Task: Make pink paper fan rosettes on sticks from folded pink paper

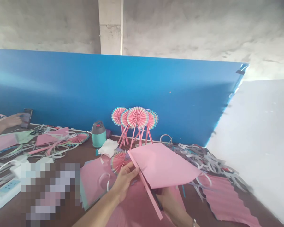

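A sheet of pink paper is held up in front of me, tilted, with a narrow strip along its left edge standing apart toward its lower end. My left hand pinches the sheet and strip between thumb and fingers. Beneath the sheet, my right hand is partly hidden, closed around a dark-handled tool that looks like scissors; its blades are covered by the paper. A round pleated paper fan lies just beyond my left hand. More pink sheets lie below and to the left.
Several pink pleated fans on sticks stand against the blue partition. A teal and grey container stands left of them. Paper strips pile up at right beside wavy pink paper. At far left, another person's hand touches a phone.
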Demonstrator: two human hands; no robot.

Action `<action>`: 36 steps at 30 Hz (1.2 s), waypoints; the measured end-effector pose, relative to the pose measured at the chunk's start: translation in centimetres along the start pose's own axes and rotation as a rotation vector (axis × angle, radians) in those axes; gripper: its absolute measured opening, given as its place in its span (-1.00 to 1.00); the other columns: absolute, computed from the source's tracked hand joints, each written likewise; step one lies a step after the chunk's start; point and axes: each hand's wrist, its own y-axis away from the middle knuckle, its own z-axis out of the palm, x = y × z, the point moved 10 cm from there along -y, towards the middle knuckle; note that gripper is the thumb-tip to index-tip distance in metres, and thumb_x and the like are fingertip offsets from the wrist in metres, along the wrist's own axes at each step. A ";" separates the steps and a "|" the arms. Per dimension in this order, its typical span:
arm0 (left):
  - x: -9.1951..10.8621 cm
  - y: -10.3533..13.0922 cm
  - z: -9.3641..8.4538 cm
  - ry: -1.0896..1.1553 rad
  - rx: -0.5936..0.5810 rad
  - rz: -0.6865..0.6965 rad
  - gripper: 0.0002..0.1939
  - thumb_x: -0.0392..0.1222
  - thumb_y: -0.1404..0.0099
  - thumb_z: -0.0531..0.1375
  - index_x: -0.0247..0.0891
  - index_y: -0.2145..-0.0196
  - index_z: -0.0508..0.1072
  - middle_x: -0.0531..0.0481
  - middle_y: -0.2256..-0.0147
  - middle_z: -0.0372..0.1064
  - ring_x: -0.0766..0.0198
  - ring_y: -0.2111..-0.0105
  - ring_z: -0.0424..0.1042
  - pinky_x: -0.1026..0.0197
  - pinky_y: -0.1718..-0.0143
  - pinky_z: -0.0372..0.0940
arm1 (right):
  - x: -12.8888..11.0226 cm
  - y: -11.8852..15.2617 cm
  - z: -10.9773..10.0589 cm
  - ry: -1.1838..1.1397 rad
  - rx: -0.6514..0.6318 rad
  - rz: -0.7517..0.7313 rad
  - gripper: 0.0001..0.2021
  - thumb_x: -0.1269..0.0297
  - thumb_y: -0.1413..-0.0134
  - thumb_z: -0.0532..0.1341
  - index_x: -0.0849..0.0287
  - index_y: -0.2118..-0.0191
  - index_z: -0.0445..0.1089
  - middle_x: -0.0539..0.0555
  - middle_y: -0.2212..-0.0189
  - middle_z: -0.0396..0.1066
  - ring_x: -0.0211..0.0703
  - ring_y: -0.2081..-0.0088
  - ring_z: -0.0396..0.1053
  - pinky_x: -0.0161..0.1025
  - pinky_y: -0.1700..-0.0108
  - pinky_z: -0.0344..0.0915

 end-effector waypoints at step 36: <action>-1.2 -0.1 -0.5 0.005 -0.046 -0.062 -0.69 -0.15 -0.11 0.27 -0.25 0.16 0.49 -0.08 0.31 0.46 0.35 0.44 0.33 0.27 0.33 0.20 | 3.0 -0.1 -2.6 0.398 0.194 0.129 -0.85 0.17 0.23 0.22 0.11 0.53 0.46 0.04 0.63 0.45 -0.02 0.50 0.36 -0.27 0.54 0.19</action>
